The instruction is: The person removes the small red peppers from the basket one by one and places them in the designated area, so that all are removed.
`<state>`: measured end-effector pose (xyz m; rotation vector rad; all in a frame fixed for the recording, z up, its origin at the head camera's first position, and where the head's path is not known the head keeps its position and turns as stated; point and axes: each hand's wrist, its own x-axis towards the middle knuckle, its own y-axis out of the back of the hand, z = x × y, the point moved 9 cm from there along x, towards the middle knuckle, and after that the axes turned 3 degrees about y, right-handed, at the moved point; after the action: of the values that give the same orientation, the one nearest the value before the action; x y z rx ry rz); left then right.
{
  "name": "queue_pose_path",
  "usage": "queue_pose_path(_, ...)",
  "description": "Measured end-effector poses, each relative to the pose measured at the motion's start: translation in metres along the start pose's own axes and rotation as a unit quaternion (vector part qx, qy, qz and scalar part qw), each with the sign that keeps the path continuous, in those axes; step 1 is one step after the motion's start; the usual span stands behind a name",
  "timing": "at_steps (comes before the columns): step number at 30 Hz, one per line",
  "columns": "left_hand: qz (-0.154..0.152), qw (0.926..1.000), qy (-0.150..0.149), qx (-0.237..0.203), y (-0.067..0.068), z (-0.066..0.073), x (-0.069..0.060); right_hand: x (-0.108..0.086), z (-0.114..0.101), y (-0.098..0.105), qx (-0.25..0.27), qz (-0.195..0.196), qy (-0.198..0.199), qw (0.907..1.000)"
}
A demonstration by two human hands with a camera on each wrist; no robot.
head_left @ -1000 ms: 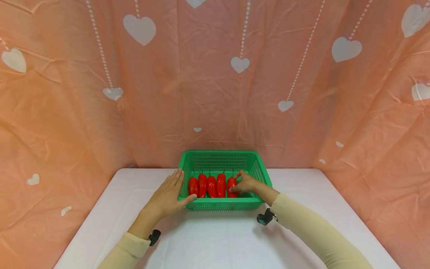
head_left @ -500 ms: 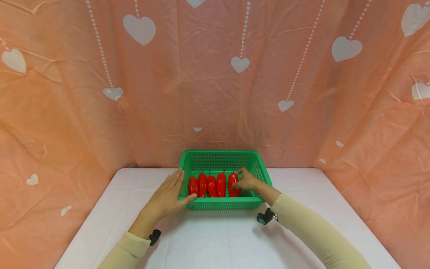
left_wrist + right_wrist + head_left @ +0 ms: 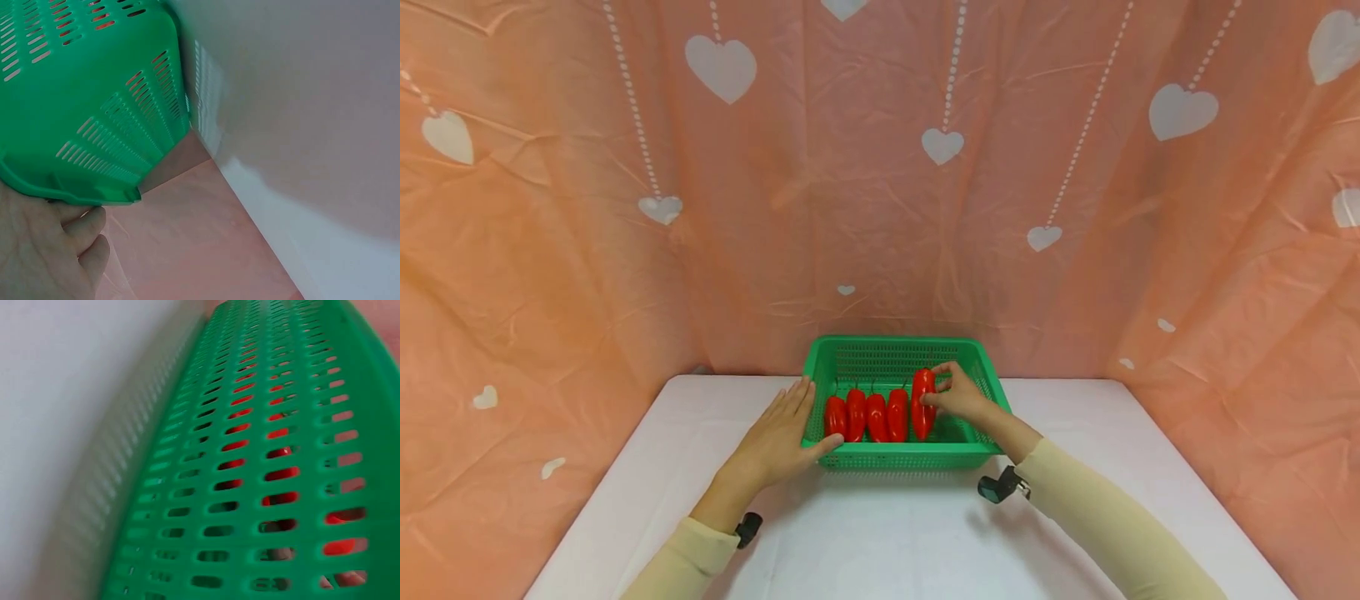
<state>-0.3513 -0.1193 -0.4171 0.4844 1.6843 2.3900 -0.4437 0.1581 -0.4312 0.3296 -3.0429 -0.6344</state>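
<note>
A green plastic basket point(image 3: 910, 457) with slotted walls stands on the table. Inside it several glossy red peppers point(image 3: 856, 414) lie side by side, stems toward the back. My right hand point(image 3: 962, 395) reaches over the right side and pinches the rightmost red pepper point(image 3: 922, 404) between thumb and fingers, its upper end higher than the others. My left hand point(image 3: 772, 437) rests on the basket's left rim, fingers extended along it and thumb over the front rim. In the left wrist view its fingers point(image 3: 84, 231) touch the rim. The right wrist view shows mostly the slotted wall point(image 3: 237, 462), hiding the right hand's grip.
The basket stands at the back of a white-covered table point(image 3: 880, 533), close to a peach curtain point(image 3: 880, 208) printed with white hearts. More curtain hangs at both sides. Each wrist carries a small black camera point(image 3: 1000, 485).
My right hand has raised the rightmost pepper and moved it slightly toward the back of the basket. My left hand stays on the left rim. The head view has shifted slightly.
</note>
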Motion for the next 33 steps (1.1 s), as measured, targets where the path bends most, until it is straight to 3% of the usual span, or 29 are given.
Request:
queue_pose_path(12, 0.0, 1.0, -0.001, 0.0, -0.001, 0.0, 0.0, -0.012, -0.024, 0.023, 0.036, 0.001, 0.019, 0.9991)
queue_pose_path(33, 0.002, 0.9999, -0.009, -0.006, 0.001, -0.001, 0.0, -0.037, -0.029, 0.079, 0.043, -0.015, 0.036, 0.9983)
